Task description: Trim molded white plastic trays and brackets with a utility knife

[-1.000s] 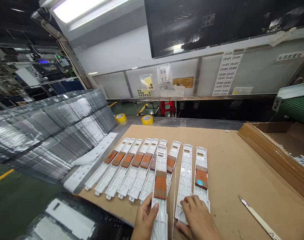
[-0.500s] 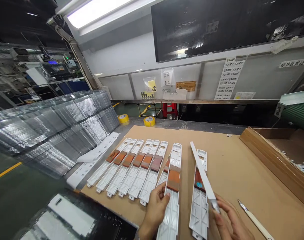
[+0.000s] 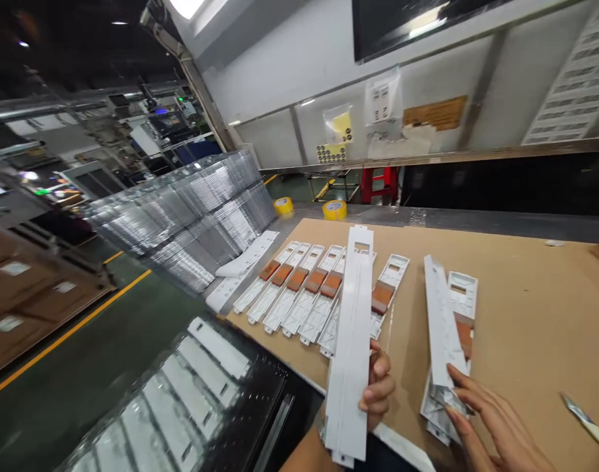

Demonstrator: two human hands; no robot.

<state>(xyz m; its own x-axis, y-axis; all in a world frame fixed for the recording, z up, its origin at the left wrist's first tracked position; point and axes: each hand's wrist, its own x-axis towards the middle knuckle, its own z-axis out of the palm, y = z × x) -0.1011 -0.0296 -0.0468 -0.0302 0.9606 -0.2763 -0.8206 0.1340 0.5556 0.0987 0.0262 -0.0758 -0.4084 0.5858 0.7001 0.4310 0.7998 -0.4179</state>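
Observation:
My left hand (image 3: 379, 380) is closed round the edge of a long white plastic panel (image 3: 349, 341), raised off the table with its smooth face showing and a small slot near the top. Between the fingers of my right hand (image 3: 496, 423) is the lower end of a white plastic strip (image 3: 441, 314). This strip overlaps another white panel (image 3: 462, 288) with an orange-brown block, lying ribbed side up. Left of it, several ribbed panels (image 3: 290, 313) with orange-brown blocks lie in a slanted row, partly hidden by the lifted panel.
Brown cardboard (image 3: 525, 314) covers the table. A knife (image 3: 587, 419) lies at the right. Two yellow tape rolls (image 3: 334, 210) stand at the back. Stacked clear plastic trays (image 3: 191, 216) rise at the left. Below them, a black tray (image 3: 260, 393) bears white panels.
My left hand has lifted its panel and turned it, so the smooth face shows instead of the ribbed side. The view has swung left. The strip in my right hand shows a broader face.

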